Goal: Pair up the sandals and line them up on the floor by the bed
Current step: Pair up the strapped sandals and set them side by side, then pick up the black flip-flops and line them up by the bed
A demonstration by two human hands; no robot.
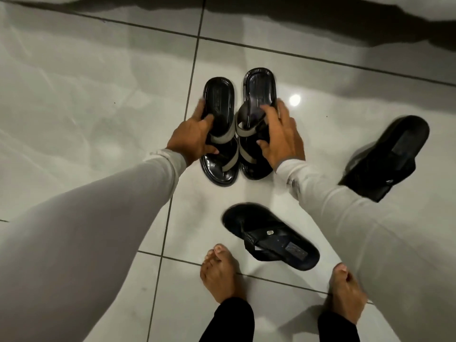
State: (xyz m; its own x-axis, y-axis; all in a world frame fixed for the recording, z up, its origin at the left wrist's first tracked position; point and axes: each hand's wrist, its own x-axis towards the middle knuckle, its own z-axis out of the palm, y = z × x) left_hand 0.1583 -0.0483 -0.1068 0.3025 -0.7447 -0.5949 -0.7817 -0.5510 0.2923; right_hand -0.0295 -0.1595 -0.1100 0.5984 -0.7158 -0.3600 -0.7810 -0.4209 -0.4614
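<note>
- Head view: glossy grey tiled floor point(98, 99) with dark grout lines; a white bed edge point(320, 1) runs along the top, at 12 o'clock from the sandals.
- Strapped pair: two black sandals with grey straps stand side by side at frame centre, heels toward the bed, toes toward the person.
- Left sandal point(219, 134): sole on the floor or close to it; contact cannot be confirmed.
- Right sandal point(256, 119): just beside the left sandal; its strap edges touch or nearly touch the other's.
- Left hand point(190, 139): closed around the left sandal from its 9 o'clock side, fingers over the footbed, thumb at the strap.
- Right hand point(278, 134): closed around the right sandal from its 3 o'clock side, fingers across the strap and footbed.
- Both arms wear light grey sleeves point(86, 230).
- Slide point(387, 156): black, at 3 o'clock from the pair, well apart, lying at an angle.
- Flip-flop point(269, 235): black, at 6 o'clock from the pair, lying diagonally, apart from the slide.
- Bare feet point(219, 275): at 6 o'clock from the flip-flop, near it, flat on the tiles.
</note>
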